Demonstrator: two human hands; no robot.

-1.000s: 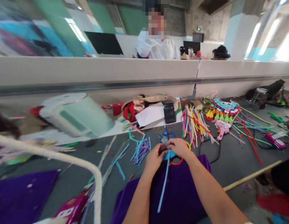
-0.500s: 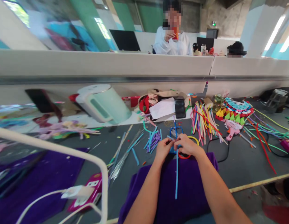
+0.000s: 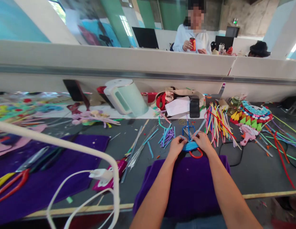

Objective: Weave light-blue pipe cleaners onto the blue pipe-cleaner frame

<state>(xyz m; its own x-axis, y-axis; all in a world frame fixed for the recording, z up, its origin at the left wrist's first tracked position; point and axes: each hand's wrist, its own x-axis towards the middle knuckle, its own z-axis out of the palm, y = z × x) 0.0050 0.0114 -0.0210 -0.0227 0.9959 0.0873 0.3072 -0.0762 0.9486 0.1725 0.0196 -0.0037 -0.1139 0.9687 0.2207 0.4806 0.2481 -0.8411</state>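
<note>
My left hand [image 3: 178, 147] and my right hand [image 3: 202, 142] work close together over the far edge of a folded purple cloth [image 3: 191, 181]. Both are closed in a pinch on a light-blue pipe cleaner piece [image 3: 190, 146], a wide blue band stretching between them. From my right fingers a light-blue pipe cleaner [image 3: 200, 126] sticks out away from me. Just beyond the hands a dark-blue looped frame [image 3: 188, 129] lies on the table. A red scissors handle [image 3: 197, 154] shows beneath the blue piece. My fingertips partly hide the ends they grip.
Cut purple and blue stems [image 3: 167, 137] lie left of my hands, a multicoloured stem bundle [image 3: 217, 122] right. A pink glue gun [image 3: 248, 133] is farther right. A kettle [image 3: 126, 98] and a phone [image 3: 194, 107] stand behind. A white tube [image 3: 90, 152] crosses the left. Across the partition, a person holds a red can [image 3: 192, 44].
My hands have moved apart, and the blue band now shows between them. The strip hanging toward me now points away. The view has turned left; the person opposite has lowered the can.
</note>
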